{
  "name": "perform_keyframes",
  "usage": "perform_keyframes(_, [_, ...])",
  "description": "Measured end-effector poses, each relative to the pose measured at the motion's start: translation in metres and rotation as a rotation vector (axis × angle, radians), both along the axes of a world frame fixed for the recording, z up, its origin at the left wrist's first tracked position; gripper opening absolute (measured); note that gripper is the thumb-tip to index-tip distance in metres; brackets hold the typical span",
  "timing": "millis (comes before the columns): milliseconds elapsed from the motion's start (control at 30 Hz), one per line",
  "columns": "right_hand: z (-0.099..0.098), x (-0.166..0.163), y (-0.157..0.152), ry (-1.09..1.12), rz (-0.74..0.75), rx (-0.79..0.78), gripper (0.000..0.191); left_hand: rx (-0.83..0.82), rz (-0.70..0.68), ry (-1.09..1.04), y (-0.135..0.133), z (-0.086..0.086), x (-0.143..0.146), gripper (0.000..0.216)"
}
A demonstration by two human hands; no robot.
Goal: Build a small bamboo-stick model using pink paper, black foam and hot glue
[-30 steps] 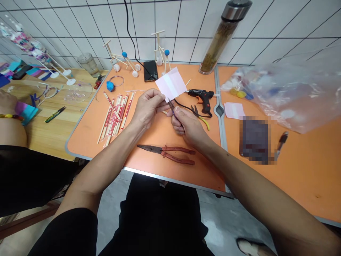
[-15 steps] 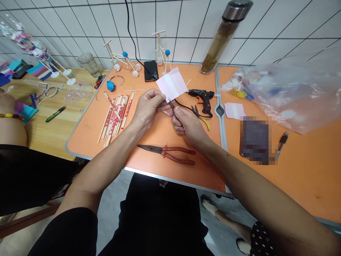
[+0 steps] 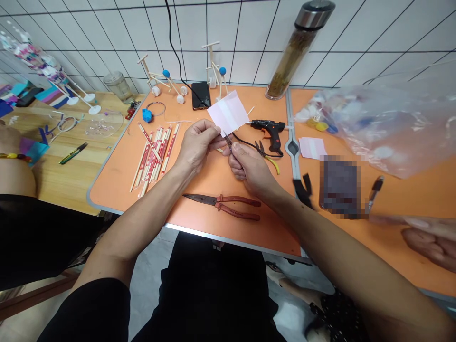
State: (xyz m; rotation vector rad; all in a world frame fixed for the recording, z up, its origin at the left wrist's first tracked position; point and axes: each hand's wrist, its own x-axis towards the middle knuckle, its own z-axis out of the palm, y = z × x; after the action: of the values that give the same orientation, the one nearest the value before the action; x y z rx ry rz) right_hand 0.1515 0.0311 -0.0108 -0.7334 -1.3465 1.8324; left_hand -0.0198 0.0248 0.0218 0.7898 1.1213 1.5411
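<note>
The left hand (image 3: 199, 147) pinches the near corner of a flat, four-sided pink sheet (image 3: 228, 113) above the smooth orange bench (image 3: 110, 190); the right hand (image 3: 249, 166) grips a slim, dark pointed tool (image 3: 229, 141) at that corner. Nearer the bench edge lie tapered metal pliers (image 3: 235, 214) with red grips.

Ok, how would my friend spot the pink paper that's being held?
Find the orange table, then the person's left hand over it. It pinches the pink paper near a corner, with a paler band across the sheet. This one is held up; the other pink paper lies farther right, near the clear plastic bag.
</note>
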Motion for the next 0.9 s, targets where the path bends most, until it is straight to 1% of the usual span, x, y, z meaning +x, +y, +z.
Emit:
perform_keyframes(133, [0.0003, -0.0007, -0.0005, -0.003, -0.006, 0.003, 0.057, 0.019, -0.005, -0.003, 0.0000, -0.0008, -0.0006, 0.031])
perform_keyframes(533, [-0.0015, -0.0014, -0.0004, -0.001, -0.012, 0.008, 0.058, 0.011, -0.001, 0.003, 0.0005, -0.0013, -0.0001, 0.036])
perform_keyframes(767, [-0.0005, -0.0007, -0.0013, -0.009, -0.016, 0.003, 0.057, 0.023, -0.004, 0.007, 0.0008, -0.0024, 0.0003, 0.032])
perform_keyframes(900, [0.0013, -0.0013, -0.0018, -0.021, -0.020, 0.012, 0.058, 0.021, 0.009, 0.009, 0.0016, -0.0029, 0.0008, 0.034])
